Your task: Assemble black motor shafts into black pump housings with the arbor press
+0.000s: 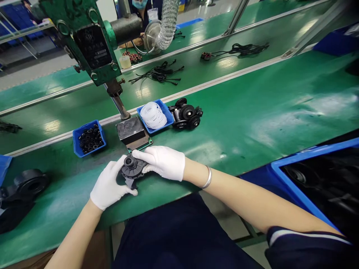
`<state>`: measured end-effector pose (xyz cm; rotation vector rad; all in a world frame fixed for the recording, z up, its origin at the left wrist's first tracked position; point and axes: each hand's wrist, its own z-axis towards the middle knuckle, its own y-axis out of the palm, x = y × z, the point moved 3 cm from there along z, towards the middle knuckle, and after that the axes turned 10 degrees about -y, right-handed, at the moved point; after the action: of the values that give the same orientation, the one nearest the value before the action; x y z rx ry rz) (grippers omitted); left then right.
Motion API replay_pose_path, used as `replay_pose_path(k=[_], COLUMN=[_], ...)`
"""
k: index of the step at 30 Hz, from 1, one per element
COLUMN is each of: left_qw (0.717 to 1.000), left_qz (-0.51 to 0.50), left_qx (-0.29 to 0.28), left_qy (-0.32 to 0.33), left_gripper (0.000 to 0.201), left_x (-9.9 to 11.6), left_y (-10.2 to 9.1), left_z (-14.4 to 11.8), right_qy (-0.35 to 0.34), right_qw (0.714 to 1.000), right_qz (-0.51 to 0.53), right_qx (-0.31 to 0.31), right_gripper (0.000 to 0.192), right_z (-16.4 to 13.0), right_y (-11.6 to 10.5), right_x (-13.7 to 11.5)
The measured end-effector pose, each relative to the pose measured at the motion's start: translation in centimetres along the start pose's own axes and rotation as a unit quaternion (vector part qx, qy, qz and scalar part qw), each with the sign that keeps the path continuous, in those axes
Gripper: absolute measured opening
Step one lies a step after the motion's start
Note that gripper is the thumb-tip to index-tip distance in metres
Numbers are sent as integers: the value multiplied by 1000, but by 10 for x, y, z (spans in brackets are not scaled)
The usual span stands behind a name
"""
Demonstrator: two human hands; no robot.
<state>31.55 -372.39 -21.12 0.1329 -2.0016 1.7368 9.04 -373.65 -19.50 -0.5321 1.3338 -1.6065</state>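
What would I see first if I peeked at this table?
Two white-gloved hands, the left hand and right hand, hold a black plastic part at the near edge of the green table. Just behind stands a green press machine, with a blue tray of white rings beside it.

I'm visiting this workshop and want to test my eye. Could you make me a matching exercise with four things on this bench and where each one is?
Things:
1. black plastic part
2. white rings
3. small black rings
4. silver bangle

Places:
A. in the blue tray left of the press block
B. on the right wrist
C. held between both gloved hands
D. in the blue tray right of the press block

Pairs: 1-C, 2-D, 3-A, 4-B. The left hand and right hand both grip the part.
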Motion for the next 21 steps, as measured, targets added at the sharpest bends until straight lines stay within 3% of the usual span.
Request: replay_pose_path(k=[9,13,15,17,19,21], left_qw=[999,991,971,936,897,857], left_qz=[-49,-129,-233,-343,-423,-486], left_qx=[-20,-2,16,50,94,119], left_qy=[-9,-41,-53,-65,-88,-122], left_gripper=[109,117,118,99,78,70], left_x=[7,1,-7,-7,5,31], left_y=[2,10,18,28,36,42], left_z=[0,-8,-8,-2,3,2], right_qy=[-1,23,92,192,257,286], right_qw=[1000,996,980,941,899,881], right_qz=[0,70,136,205,264,287], right_qx=[-7,43,110,190,237,245], right_gripper=[57,57,60,58,55,55], right_z=[1,-9,-20,-33,-40,-39], right_y=[1,-7,-8,-2,12,27], right_x=[7,11,12,10,1,-12])
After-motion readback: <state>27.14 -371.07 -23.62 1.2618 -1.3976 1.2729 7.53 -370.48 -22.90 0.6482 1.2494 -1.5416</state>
